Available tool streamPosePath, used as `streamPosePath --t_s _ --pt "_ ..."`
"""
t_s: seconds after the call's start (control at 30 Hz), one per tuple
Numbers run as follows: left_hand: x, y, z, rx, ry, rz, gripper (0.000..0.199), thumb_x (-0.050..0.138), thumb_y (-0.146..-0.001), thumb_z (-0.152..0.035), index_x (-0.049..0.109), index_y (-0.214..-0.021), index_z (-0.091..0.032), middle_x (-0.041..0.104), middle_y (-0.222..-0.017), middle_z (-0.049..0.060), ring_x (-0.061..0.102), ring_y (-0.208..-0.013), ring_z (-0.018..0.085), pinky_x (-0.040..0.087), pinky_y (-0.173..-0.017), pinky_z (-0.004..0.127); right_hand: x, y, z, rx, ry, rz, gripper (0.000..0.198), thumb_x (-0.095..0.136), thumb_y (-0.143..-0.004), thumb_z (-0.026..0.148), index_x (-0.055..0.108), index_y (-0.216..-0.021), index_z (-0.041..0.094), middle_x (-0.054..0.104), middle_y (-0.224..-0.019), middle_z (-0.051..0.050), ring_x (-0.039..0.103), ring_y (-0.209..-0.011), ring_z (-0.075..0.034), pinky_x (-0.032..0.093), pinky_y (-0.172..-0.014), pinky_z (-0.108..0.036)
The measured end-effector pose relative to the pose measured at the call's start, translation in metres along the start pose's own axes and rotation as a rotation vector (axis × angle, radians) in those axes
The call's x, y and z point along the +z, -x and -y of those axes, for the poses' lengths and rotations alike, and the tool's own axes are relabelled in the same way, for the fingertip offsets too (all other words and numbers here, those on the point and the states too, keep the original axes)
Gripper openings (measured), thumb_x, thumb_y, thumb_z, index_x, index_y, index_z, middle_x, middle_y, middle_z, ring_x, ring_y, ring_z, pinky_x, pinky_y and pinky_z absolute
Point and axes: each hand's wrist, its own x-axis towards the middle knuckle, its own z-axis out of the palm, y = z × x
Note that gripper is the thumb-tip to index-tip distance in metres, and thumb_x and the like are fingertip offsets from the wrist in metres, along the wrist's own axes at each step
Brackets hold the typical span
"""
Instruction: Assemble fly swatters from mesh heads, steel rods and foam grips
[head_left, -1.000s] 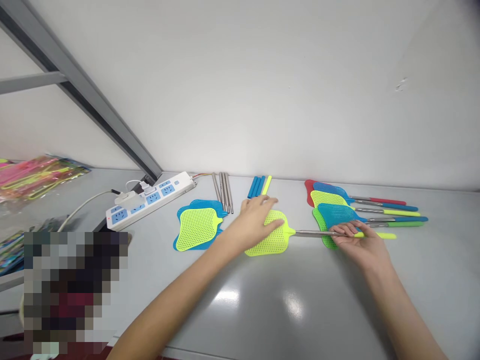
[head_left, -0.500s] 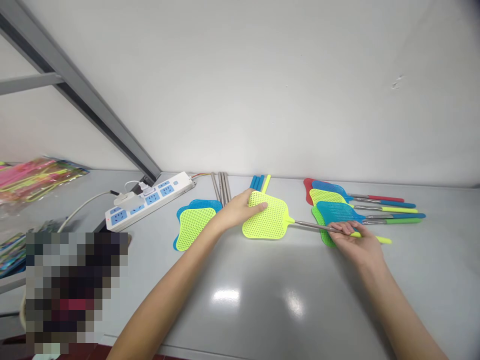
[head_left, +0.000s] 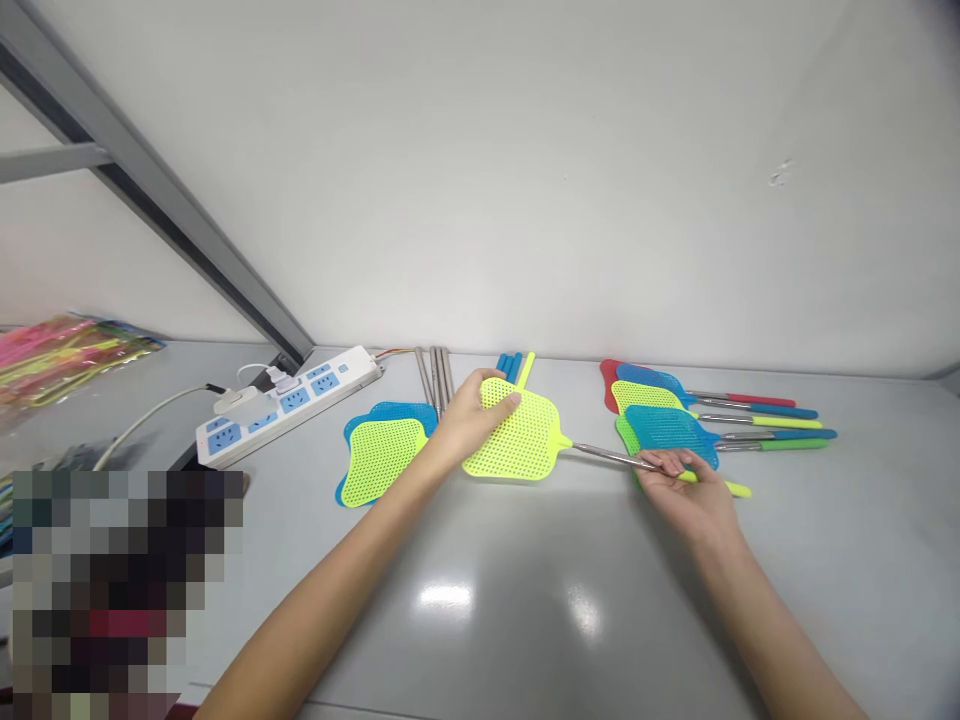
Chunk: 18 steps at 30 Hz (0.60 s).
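A yellow fly swatter point(head_left: 521, 440) with a metal rod is held level above the table between both hands. My left hand point(head_left: 472, 420) pinches the upper left edge of its head, thumb on the mesh. Around the rod, near the yellow grip, the fingers of my right hand point(head_left: 686, 490) are curled, palm up. Behind the right hand lie several swatters, among them a blue swatter head point(head_left: 667, 430) and a red swatter head point(head_left: 608, 380). Left of my left hand, a loose yellow swatter head point(head_left: 382, 455) rests on blue heads point(head_left: 401, 412).
Several metal rods point(head_left: 441, 375) and blue grips point(head_left: 510, 366) lie by the wall. A white power strip point(head_left: 300, 405) with plugs and cables sits at the left. Packaged colourful items point(head_left: 75, 360) lie at far left, near a grey metal frame point(head_left: 172, 220).
Both hands and the yellow swatter have shifted slightly left, while the whole view has also moved a little. Both hands keep their hold.
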Motion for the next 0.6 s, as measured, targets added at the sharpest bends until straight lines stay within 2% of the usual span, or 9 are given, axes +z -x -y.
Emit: streamPosePath --t_s 0.17,0.27,0.33,0.43,0.6 --pt "-0.005 0.016 0.007 -0.107 0.243 -0.013 0.050 0.055 -0.067 -0.047 0.045 -0.107 -0.018 0.060 -0.093 0.007 0.058 -0.079 0.019 0.046 -0.067 0.029 0.000 0.004 -0.009 0.025 0.099 0.037 0.021 0.034 -0.069 0.006 0.020 -0.061 0.019 0.020 -0.052 0.007 0.031 -0.040 -0.007 0.035 -0.042 -0.022" --pt "-0.008 0.029 0.012 -0.230 0.403 0.082 0.045 0.051 -0.070 -0.048 0.050 -0.100 -0.014 0.060 -0.096 0.011 0.058 -0.085 0.021 0.047 -0.069 0.030 0.002 0.008 -0.015 0.048 0.131 0.037 0.020 0.036 -0.070 0.010 0.021 -0.061 0.019 0.022 -0.052 0.007 0.032 -0.041 -0.007 0.035 -0.043 -0.022" --pt "-0.008 0.037 0.016 -0.302 0.441 0.122 0.044 0.050 -0.070 -0.049 0.052 -0.097 -0.014 0.061 -0.095 0.012 0.058 -0.085 0.022 0.047 -0.069 0.031 0.003 0.010 -0.019 0.070 0.105 0.018 0.019 0.037 -0.072 0.012 0.023 -0.061 0.020 0.023 -0.052 0.006 0.033 -0.042 -0.007 0.036 -0.044 -0.022" --pt "-0.006 0.047 0.019 -0.334 0.486 0.143 0.044 0.052 -0.070 -0.047 0.052 -0.101 -0.016 0.061 -0.096 0.011 0.059 -0.085 0.022 0.047 -0.072 0.033 0.004 0.011 -0.020 0.093 0.063 0.005 0.018 0.038 -0.073 0.014 0.025 -0.062 0.020 0.025 -0.053 0.006 0.033 -0.043 -0.007 0.037 -0.045 -0.023" --pt "-0.002 0.053 0.018 -0.364 0.516 0.133 0.048 0.052 -0.070 -0.047 0.046 -0.108 -0.018 0.059 -0.103 0.011 0.058 -0.088 0.021 0.046 -0.076 0.034 0.004 0.010 -0.017 0.066 0.108 0.077 0.023 0.040 -0.074 0.012 0.023 -0.060 0.019 0.023 -0.052 0.007 0.033 -0.043 -0.007 0.037 -0.046 -0.023"
